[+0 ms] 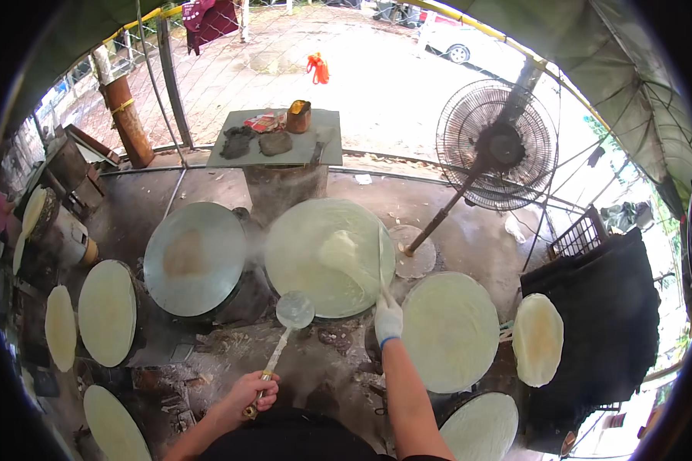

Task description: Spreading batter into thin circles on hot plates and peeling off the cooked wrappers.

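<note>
My left hand (pixel 254 395) grips the handle of a ladle (pixel 295 310), whose round bowl is raised at the near edge of a large round griddle (pixel 300 230). Pale green batter covers that griddle, with a thicker patch near its middle. My right hand (pixel 388 318), in a white glove with a blue cuff, holds a long thin spreader (pixel 381 253) that reaches over the griddle's right side. To the left is a bare metal griddle (pixel 190 259) with a brownish centre. A round pale sheet covers another griddle (pixel 450 334) on the right.
More pale round sheets lie at left (pixel 107 313) and right (pixel 537 340). A standing fan (pixel 499 144) rises beyond the griddles, near a board-topped stand (pixel 323 132) bearing a can (pixel 299 118) and dark cloths. A black covered stack (pixel 594 340) is at far right.
</note>
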Motion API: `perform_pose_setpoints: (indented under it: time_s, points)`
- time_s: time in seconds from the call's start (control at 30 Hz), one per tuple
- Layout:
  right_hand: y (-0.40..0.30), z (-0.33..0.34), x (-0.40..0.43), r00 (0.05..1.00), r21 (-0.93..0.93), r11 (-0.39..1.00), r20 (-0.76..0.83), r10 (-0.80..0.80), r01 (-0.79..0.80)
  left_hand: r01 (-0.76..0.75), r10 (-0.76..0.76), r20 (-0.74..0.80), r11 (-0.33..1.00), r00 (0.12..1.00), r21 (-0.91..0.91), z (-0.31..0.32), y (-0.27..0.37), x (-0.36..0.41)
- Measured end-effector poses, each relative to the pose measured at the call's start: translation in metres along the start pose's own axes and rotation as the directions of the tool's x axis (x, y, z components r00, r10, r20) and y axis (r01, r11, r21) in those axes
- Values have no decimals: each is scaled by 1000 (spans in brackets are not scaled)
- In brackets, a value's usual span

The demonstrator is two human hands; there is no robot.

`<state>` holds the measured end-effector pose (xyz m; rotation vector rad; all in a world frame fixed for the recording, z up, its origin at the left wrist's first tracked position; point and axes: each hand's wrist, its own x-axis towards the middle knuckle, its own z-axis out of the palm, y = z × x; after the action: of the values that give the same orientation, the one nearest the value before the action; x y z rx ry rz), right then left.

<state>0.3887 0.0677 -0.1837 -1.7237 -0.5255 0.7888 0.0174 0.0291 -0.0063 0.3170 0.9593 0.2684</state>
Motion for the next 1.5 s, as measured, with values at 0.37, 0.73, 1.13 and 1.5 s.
perform_pose_setpoints:
  time_s: [0.37,0.73,1.13,1.5]
  points:
    - [-38,3,29,958,-448,852,212,-195,272,-45,38,-85,995,996,-89,1,-17,2]
    - [-45,1,7,886,-209,978,448,121,-28,-169,192,-138,972,972,163,-11,19,42]
    - [9,61,-140,831,274,809,382,404,-520,-157,408,-248,737,879,658,30,18,137]
    - [-10,15,-81,974,325,919,42,224,-225,-304,290,151,950,945,77,36,65,-13]
